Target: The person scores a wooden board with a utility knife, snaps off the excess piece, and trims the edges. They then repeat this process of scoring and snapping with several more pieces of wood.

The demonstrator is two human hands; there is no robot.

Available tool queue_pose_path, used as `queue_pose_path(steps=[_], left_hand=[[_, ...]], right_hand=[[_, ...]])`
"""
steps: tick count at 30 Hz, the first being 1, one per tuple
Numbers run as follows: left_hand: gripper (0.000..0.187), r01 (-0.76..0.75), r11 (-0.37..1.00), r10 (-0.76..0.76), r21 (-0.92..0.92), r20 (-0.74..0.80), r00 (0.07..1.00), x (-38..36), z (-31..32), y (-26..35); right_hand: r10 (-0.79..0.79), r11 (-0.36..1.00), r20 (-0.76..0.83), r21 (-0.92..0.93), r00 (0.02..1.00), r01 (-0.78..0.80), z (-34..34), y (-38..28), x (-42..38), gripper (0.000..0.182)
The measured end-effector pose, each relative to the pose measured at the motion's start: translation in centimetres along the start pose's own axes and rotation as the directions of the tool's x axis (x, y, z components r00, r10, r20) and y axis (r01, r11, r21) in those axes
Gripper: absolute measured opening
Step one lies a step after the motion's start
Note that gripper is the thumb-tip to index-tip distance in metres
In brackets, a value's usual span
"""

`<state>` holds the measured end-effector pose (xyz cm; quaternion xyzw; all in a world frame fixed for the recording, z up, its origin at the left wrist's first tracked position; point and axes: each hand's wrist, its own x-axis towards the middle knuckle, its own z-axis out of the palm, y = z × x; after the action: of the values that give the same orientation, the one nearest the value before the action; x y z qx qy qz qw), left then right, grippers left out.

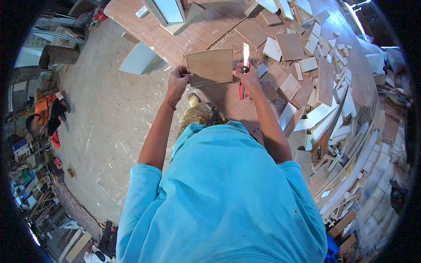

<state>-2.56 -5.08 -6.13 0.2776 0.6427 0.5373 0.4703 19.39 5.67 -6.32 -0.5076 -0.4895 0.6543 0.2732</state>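
Note:
A flat wooden panel (209,66) with a thin line along its edges is held up between my two hands, over the edge of the wooden table (175,30). My left hand (178,80) pinches its lower left side. At the right side, my right hand (247,75) is closed on the panel's edge. A red tool with a pale blade (246,52) and a black round knob shows at my right hand, partly hidden by the fingers; whether the hand grips it too is unclear.
Many wood offcuts (296,47) lie piled on the table's right. A framed piece (169,11) stands at the top, and a white-faced board (138,59) is left of the table. Another person (46,111) is low at the far left, near piled clutter.

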Motion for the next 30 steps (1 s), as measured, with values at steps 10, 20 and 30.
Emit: queue_pose_path(steps=[10, 20, 30], left_hand=[[0.015, -0.053, 0.998, 0.053, -0.025, -0.013, 0.999, 1.3, 0.1, 1.1], [0.017, -0.150, 0.977, 0.150, 0.150, 0.012, 0.989, 2.4, -0.7, -0.1], [0.025, -0.424, 0.573, 0.281, 0.702, 0.318, 0.906, 1.5, 1.4, 7.7]], right_hand=[[-0.034, 0.999, -0.029, 0.023, 0.999, 0.035, 0.2, -1.5, 1.4, 0.027], [-0.077, 0.996, -0.036, -0.055, 0.996, 0.075, 0.6, -1.0, 1.9, 0.031], [-0.131, 0.963, -0.034, -0.240, 0.991, 0.119, 0.8, 2.3, 4.4, 0.026]])
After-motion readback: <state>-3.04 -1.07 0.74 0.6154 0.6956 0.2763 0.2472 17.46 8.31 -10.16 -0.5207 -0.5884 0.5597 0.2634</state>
